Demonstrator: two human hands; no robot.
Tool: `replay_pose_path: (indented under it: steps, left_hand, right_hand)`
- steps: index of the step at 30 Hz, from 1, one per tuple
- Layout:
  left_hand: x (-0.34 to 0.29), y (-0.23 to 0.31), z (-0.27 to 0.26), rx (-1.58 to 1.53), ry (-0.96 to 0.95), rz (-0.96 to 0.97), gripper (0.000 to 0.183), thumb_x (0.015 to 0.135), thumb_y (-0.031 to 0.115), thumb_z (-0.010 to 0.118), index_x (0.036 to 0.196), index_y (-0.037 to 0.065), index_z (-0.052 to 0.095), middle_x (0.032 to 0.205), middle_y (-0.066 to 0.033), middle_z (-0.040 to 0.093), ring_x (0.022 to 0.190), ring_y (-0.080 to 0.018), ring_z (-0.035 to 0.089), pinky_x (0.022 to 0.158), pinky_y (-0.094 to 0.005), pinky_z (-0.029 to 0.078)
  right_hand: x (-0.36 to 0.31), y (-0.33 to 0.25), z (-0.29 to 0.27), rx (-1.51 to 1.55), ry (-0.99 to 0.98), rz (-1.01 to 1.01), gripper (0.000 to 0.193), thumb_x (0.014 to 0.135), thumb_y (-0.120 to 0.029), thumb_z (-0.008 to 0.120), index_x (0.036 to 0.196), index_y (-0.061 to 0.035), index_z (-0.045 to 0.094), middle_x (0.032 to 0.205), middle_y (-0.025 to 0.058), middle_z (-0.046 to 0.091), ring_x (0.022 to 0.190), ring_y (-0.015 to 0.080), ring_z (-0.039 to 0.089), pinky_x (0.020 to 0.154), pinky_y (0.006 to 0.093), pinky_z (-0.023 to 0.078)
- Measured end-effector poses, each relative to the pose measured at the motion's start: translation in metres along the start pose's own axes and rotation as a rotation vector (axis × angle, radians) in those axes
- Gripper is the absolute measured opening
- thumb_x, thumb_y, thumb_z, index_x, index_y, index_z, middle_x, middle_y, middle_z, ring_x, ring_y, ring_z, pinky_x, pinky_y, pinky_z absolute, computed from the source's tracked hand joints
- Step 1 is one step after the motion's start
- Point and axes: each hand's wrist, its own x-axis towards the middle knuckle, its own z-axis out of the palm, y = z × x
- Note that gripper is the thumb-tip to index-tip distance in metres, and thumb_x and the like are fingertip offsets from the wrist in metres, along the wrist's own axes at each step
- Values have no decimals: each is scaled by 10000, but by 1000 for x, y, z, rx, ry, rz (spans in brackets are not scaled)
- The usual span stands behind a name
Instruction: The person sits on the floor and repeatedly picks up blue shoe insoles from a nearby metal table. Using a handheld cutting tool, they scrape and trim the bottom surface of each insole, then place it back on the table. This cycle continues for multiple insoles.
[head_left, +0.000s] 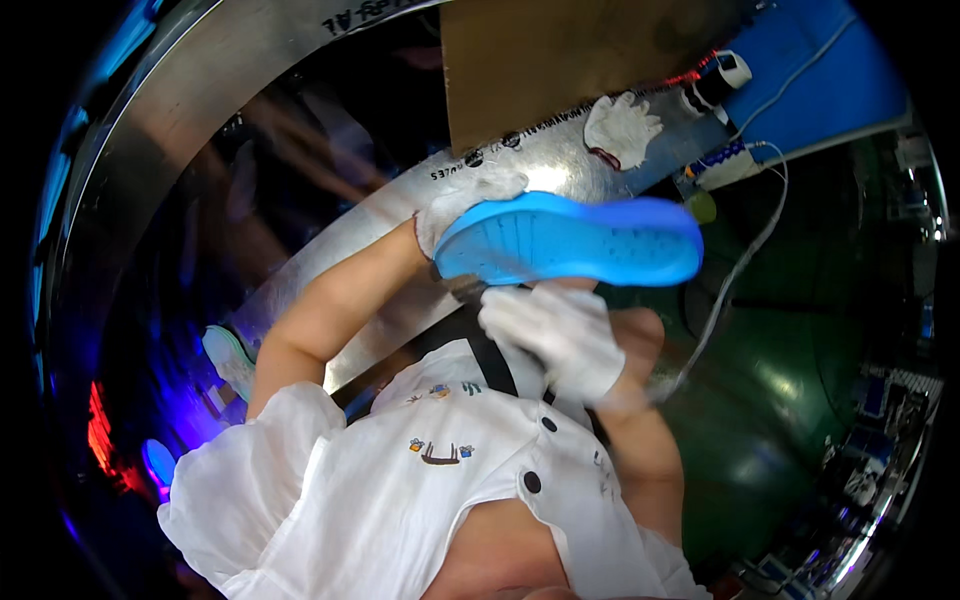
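A bright blue shoe sole (570,240) is held up in front of me, its long side running left to right, with grooves at its left part and small dimples at its right. My left hand (465,208), in a white glove, is closed around the sole's left end. Just below the sole is my right hand (555,335), also gloved and smeared by motion. Its fingers are bent together, and a dark blurred piece (465,289) sticks out at their left; its kind is not clear.
Beyond the sole, a spare white glove (620,130) lies on the metal bench edge (385,205), beside a brown board (580,60). A white cable (730,290) hangs at the right from a small device. A pale shoe (229,358) and a blue oval piece (158,462) are at my left.
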Motion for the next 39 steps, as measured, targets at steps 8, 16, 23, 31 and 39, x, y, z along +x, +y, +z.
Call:
replay_pose_path:
  steps: [8, 16, 23, 31, 39]
  left_hand:
    - [1, 28, 24, 125, -15, -204, 408, 974, 242, 600, 1312, 15, 577, 1223, -106, 648, 1039, -158, 648, 914, -309, 540]
    - [-33, 80, 73, 412, 91, -207, 441, 937, 376, 635, 1264, 81, 646, 1173, -75, 665, 1076, -152, 619, 954, -292, 488]
    - [-29, 78, 41, 622, 37, -34, 499, 978, 372, 560, 1392, 94, 535, 1287, -70, 598, 1152, -152, 569, 1008, -300, 448]
    - [-23, 74, 20, 490, 0, 84, 447, 946, 408, 613, 1257, 87, 642, 1155, -71, 662, 1009, -147, 642, 899, -280, 521]
    - [-38, 89, 34, 532, 106, 92, 486, 941, 435, 608, 1298, 104, 613, 1224, -42, 600, 1121, -137, 558, 1001, -291, 446]
  right_hand:
    - [-3, -11, -13, -183, 29, -35, 244, 764, -136, 705, 1007, -134, 706, 1051, 50, 704, 646, 226, 596, 585, 323, 506]
    - [-10, -18, -20, -337, 22, -47, 269, 714, -144, 703, 982, -157, 724, 1050, 14, 720, 603, 150, 570, 498, 282, 469]
    - [-11, -5, -20, -328, 239, -85, 297, 695, -142, 694, 987, -184, 721, 1050, 20, 723, 582, 139, 565, 480, 259, 457]
    - [-11, -6, -32, -358, 257, -74, 296, 660, -77, 730, 943, -162, 726, 1051, 43, 723, 568, 157, 566, 485, 260, 467]
    - [-17, -11, -40, -485, 257, -89, 258, 652, -125, 743, 907, -163, 726, 1007, 33, 732, 527, 166, 520, 458, 266, 441]
